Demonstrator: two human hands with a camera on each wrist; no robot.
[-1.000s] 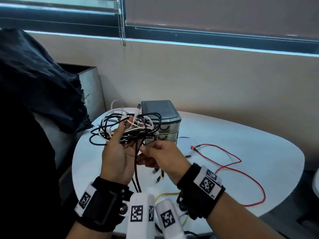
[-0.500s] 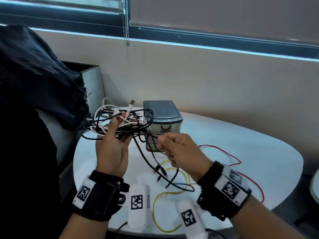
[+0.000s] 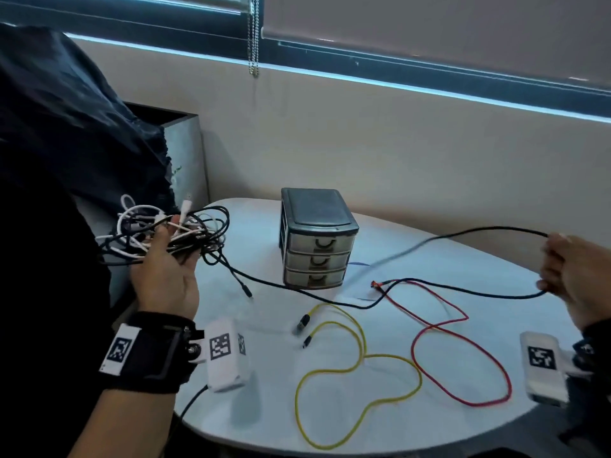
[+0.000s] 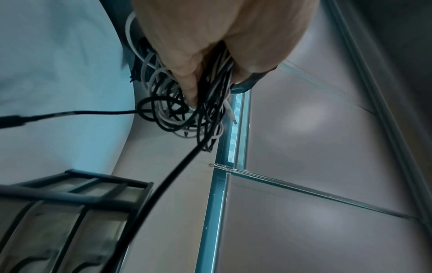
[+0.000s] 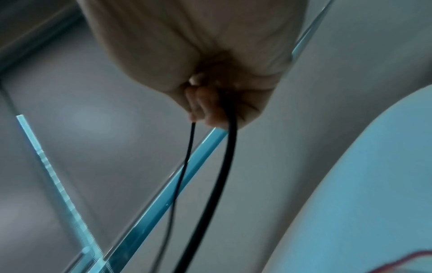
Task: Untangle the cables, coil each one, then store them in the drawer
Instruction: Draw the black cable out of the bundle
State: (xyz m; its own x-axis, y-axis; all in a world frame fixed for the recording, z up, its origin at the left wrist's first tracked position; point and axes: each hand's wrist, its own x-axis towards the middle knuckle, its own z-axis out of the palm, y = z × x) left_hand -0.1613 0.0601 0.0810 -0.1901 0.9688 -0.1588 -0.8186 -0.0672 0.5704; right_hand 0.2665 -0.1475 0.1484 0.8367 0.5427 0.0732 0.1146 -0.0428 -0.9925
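No brand name or readable writing showed anywhere; the only markings were black-and-white square code tags on the wrist straps and the white wrist units.

At the table's left edge, the left hand [image 3: 165, 269] was raised with its fingers curled around a tangled bundle [image 3: 158, 233] of black and white cables, too knotted to count. One black cable [image 3: 330, 300] ran out of the bundle, passed in front of the drawer unit [image 3: 315, 239] and crossed the table [image 3: 463, 259] toward its right edge. The drawer unit stood near the far edge, a small dark-framed chest with three drawers, all closed.

Two cables lay loose on the table toward the near edge: one yellow cable [image 3: 357, 361] in open loops, and just right of it one red cable [image 3: 463, 365], the two crossing near the middle.

Past the right edge, the right hand [image 3: 575, 276] was closed around a loop of the black cable, with two strands leaving its fingers [image 5: 205, 107].
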